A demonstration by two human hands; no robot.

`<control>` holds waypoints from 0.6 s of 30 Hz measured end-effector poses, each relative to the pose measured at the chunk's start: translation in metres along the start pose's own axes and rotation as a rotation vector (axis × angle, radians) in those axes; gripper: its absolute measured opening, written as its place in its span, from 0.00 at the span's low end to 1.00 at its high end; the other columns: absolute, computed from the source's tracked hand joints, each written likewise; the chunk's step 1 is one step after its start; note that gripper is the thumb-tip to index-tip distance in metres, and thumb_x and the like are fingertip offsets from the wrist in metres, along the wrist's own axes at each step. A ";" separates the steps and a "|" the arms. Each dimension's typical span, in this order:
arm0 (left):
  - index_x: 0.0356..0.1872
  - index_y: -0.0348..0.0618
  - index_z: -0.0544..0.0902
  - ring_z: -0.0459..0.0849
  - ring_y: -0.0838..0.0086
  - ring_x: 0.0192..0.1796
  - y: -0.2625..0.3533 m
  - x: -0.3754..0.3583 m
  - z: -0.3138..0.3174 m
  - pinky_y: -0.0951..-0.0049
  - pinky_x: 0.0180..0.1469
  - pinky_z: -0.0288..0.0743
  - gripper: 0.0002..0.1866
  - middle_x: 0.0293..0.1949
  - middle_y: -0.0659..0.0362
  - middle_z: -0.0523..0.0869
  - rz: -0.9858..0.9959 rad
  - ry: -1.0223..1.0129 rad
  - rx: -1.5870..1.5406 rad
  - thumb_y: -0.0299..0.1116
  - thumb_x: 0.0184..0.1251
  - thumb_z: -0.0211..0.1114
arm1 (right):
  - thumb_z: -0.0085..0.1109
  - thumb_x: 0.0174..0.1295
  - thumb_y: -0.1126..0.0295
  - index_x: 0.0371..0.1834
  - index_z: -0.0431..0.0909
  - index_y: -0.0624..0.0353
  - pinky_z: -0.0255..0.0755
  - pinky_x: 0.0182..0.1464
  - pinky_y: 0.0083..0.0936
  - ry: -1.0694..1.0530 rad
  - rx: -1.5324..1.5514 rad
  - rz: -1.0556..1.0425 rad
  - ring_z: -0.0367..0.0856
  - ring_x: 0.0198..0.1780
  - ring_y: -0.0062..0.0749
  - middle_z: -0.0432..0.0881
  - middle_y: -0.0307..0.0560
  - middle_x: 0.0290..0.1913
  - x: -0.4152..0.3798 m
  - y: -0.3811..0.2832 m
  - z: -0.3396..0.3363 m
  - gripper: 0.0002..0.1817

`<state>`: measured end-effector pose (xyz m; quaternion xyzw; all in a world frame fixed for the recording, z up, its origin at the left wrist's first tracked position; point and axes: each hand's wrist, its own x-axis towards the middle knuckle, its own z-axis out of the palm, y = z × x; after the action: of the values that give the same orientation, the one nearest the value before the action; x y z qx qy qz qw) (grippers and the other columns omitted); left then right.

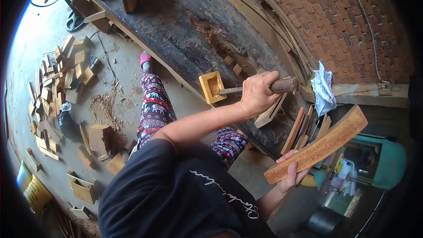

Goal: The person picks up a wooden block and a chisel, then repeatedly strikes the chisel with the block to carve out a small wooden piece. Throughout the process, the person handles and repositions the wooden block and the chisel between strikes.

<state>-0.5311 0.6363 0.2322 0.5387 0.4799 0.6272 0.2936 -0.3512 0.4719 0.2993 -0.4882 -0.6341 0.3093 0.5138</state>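
A square, pale yellow wooden block with a rough hollow cut in its face [212, 83] sits at the near edge of the long, dark, scuffed tabletop [174, 22]. The left hand [260, 91] is wrapped around a steel chisel with a round brown wooden handle [284, 85], its tip down in the hollow. The right hand [289, 172] grasps the lower end of a thick, orange-brown rectangular wooden bar [317, 143], which is tilted and well apart from the handle.

To work this hollow well, I would seat the edge firmly and take thin bites — inward from the wall, never levering against the thin rim, which could split. If the bar serves as a mallet, its blows should land square on the handle's end. No hand steadies the block, so it could skid or tip off the edge.

Loose brown wood shavings [207, 31] and two small, squarish wooden offcuts [233, 64] lie beyond it; they could creep underneath. Upright brown wooden strips [304, 128] and a crumpled white plastic bag [323, 89] stand near the bar — they might crowd a wide swing.
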 end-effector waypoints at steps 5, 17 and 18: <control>0.36 0.40 0.85 0.86 0.49 0.36 -0.004 0.018 -0.018 0.58 0.40 0.80 0.19 0.29 0.44 0.85 -0.142 -0.414 -0.180 0.46 0.55 0.74 | 0.50 0.69 0.61 0.75 0.48 0.60 0.76 0.37 0.27 0.081 0.061 0.017 0.76 0.34 0.32 0.71 0.55 0.41 -0.011 0.000 -0.008 0.35; 0.47 0.39 0.86 0.86 0.75 0.37 -0.008 0.022 -0.036 0.71 0.45 0.80 0.28 0.31 0.54 0.87 -0.257 -0.575 -0.397 0.53 0.56 0.76 | 0.53 0.67 0.59 0.74 0.49 0.64 0.76 0.38 0.28 0.006 0.042 -0.030 0.76 0.36 0.33 0.72 0.57 0.42 0.003 -0.015 0.003 0.38; 0.44 0.39 0.85 0.86 0.73 0.35 -0.006 0.016 -0.036 0.71 0.44 0.80 0.26 0.31 0.53 0.87 -0.192 -0.543 -0.363 0.52 0.56 0.77 | 0.55 0.66 0.58 0.75 0.47 0.64 0.76 0.37 0.27 0.006 0.010 -0.040 0.75 0.35 0.33 0.71 0.55 0.41 0.007 -0.020 0.003 0.40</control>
<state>-0.5708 0.6420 0.2345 0.5771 0.3133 0.5056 0.5596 -0.3600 0.4720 0.3183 -0.4739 -0.6406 0.3005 0.5242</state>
